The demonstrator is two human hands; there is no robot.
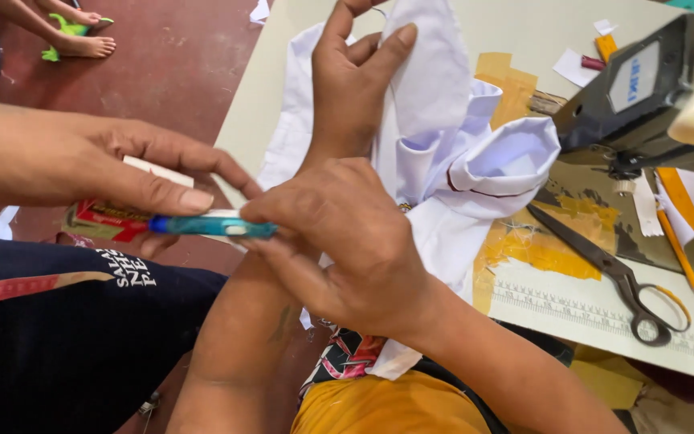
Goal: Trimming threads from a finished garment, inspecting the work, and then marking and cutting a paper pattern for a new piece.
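My left hand (353,80) reaches up over a white garment (459,153) lying on the table, with thumb and fingers closed on its cloth. My right hand (347,241) crosses to the left and pinches the end of a blue pen-like stick (210,226). Another person's hand (98,165) comes in from the left and holds the other end of that blue stick, together with a small red box (102,219). The two hands meet at the stick, just off the table's left edge.
A dark sewing machine (644,88) stands at the upper right. Black scissors (616,273) and an orange pencil (679,251) lie on the cream table (604,313), which has yellow tape patches. A red measuring tape (18,287) crosses the other person's dark clothing. Someone's bare feet (82,40) rest on the red floor.
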